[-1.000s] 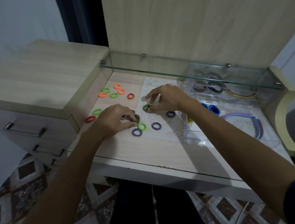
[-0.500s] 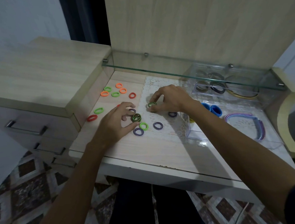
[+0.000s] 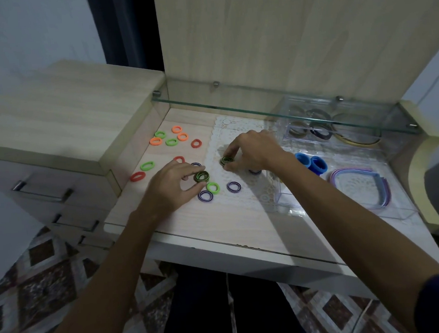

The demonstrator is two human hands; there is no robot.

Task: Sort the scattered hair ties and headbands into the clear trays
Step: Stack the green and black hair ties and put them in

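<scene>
Small hair ties lie scattered on the wooden desk top point(image 3: 217, 219): orange and green ones point(image 3: 171, 142) at the back left, purple ones point(image 3: 233, 186) and a green one point(image 3: 213, 187) in the middle. My left hand point(image 3: 171, 188) pinches a green-and-black striped tie point(image 3: 201, 177) between thumb and fingers. My right hand point(image 3: 254, 151) pinches another striped tie point(image 3: 227, 160) on the white lace mat point(image 3: 244, 196). The near clear tray point(image 3: 352, 203) holds blue ties point(image 3: 311, 163) and purple headbands point(image 3: 380, 187). The far clear tray point(image 3: 323, 129) holds dark ties and a headband.
A glass shelf point(image 3: 274, 104) runs over the back of the desk, above the far tray. A drawer unit point(image 3: 52, 121) stands higher at the left. A wooden back panel point(image 3: 294, 29) rises behind. The patterned floor point(image 3: 51, 284) and my dark trousers point(image 3: 211, 311) lie below the desk edge.
My left hand's fingers have spread around its striped tie, which now shows more fully. My right hand keeps its striped tie at about the same place on the mat.
</scene>
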